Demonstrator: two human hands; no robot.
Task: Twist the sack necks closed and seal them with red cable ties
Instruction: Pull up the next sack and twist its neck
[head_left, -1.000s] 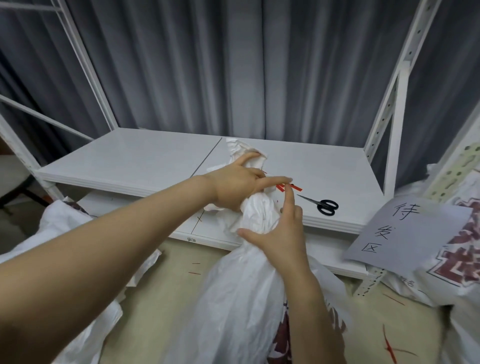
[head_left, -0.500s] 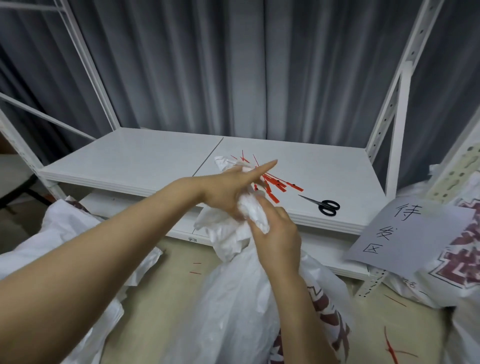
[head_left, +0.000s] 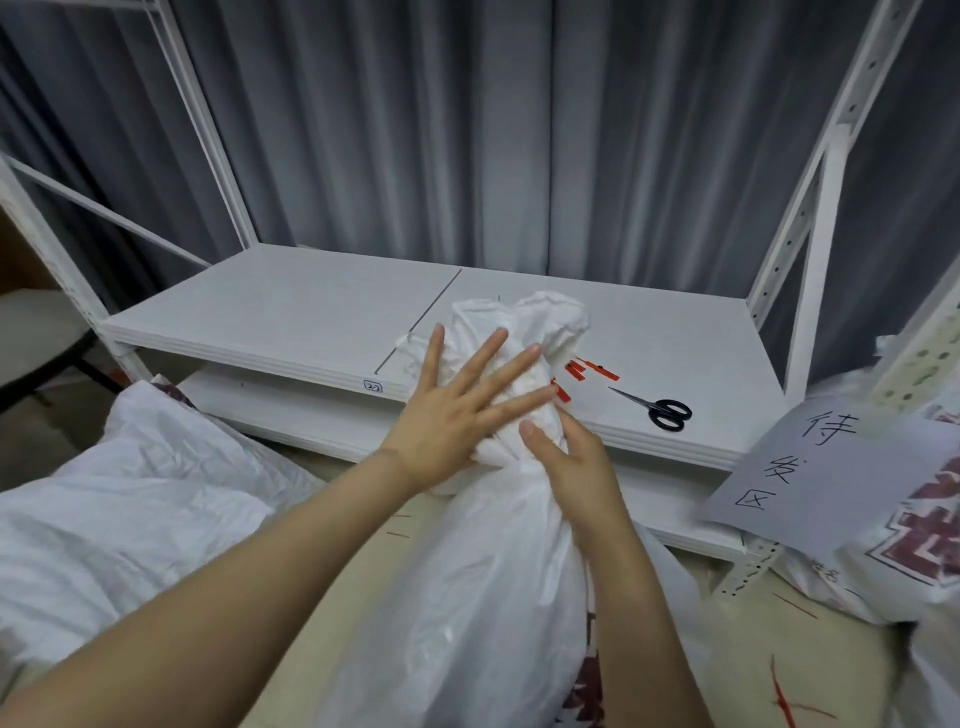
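The white sack (head_left: 483, 597) stands on the floor in the lower middle of the frame, its gathered neck (head_left: 506, 457) rising just in front of the low white shelf (head_left: 285, 317). The loose top of the sack (head_left: 550, 322) fans out above the neck, crumpled and upright.

The left hand (head_left: 447, 421) comes in from the lower left on a long, outstretched forearm. It is wide open, all the fingers (head_left: 485, 358) straight and splayed, with the palm laid flat against the left side of the bunched plastic. The right hand (head_left: 576, 462) reaches up from the bottom centre and is wrapped round the neck just below the left palm; the thumb points up along the plastic, and the other fingers curl behind the sack, out of sight.

A small heap of red cable ties (head_left: 592, 370) lies on the shelf just right of the sack top, partly hidden behind it. Black-handled scissors (head_left: 660, 410) lie near them, further right. A grey handwritten sign (head_left: 810, 467) leans at the right edge, and another white sack (head_left: 130, 519) slumps at the lower left.
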